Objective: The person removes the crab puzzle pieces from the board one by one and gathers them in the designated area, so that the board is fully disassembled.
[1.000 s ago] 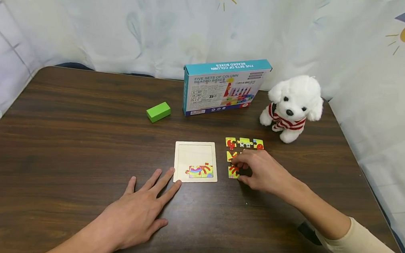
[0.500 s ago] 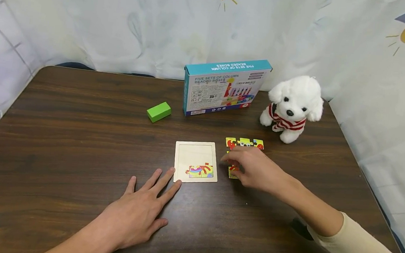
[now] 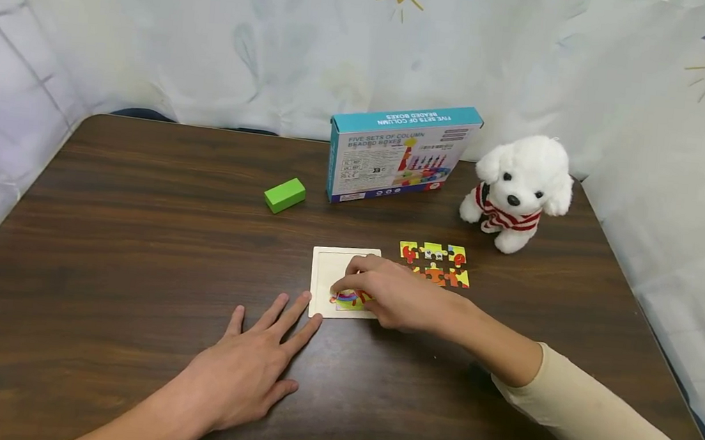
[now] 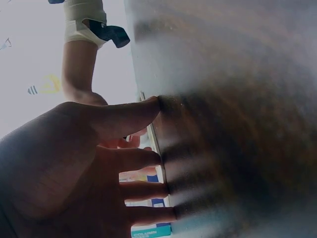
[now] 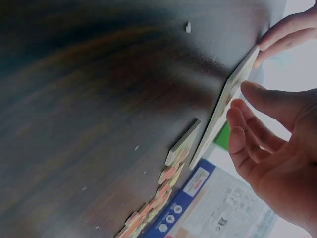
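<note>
In the head view a square wooden puzzle tray (image 3: 323,280) lies on the table, with joined yellow-and-red puzzle pieces (image 3: 345,302) along its bottom side. My left hand (image 3: 248,368) rests flat, fingers spread, two fingertips right at the tray's lower left corner. Curved over the tray is my right hand (image 3: 393,290), its fingertips at the joined pieces. The right wrist view shows that hand's thumb (image 5: 257,91) and fingers apart, close over the tray; I cannot tell whether they pinch a piece. Loose puzzle pieces (image 3: 434,252) lie in rows to the right, partly hidden by the right hand.
A cardboard toy box (image 3: 402,158) stands behind the tray. To its right sits a white plush dog (image 3: 528,186) in a striped shirt; left of it lies a green block (image 3: 285,195). A pale curtain (image 3: 216,47) surrounds the dark wooden table (image 3: 138,229).
My right hand has moved left from the loose pieces to over the tray. My left hand keeps its place at the tray's corner. The head view has shifted slightly.
</note>
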Action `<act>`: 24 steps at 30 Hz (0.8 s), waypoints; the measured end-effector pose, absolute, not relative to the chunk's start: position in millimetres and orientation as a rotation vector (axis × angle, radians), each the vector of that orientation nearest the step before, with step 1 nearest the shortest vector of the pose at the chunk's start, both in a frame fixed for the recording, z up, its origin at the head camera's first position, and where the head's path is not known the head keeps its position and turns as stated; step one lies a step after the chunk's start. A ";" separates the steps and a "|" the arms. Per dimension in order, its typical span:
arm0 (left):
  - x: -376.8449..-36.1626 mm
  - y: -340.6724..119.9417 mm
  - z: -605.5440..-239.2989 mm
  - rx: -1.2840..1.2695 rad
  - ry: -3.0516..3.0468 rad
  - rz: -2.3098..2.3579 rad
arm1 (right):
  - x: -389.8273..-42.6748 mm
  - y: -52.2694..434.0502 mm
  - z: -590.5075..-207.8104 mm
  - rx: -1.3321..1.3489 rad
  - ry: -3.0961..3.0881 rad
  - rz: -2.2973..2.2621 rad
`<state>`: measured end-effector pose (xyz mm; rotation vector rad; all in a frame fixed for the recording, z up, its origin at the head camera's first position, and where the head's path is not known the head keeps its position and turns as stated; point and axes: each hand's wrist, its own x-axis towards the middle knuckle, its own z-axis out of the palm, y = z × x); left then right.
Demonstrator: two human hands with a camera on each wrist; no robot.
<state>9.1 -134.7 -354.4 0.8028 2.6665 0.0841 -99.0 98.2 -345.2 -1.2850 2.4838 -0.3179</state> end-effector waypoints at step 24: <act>10.2 -132.9 -354.5 0.788 2.668 0.054 | -101.9 90.4 -345.9 -1.247 2.432 -0.360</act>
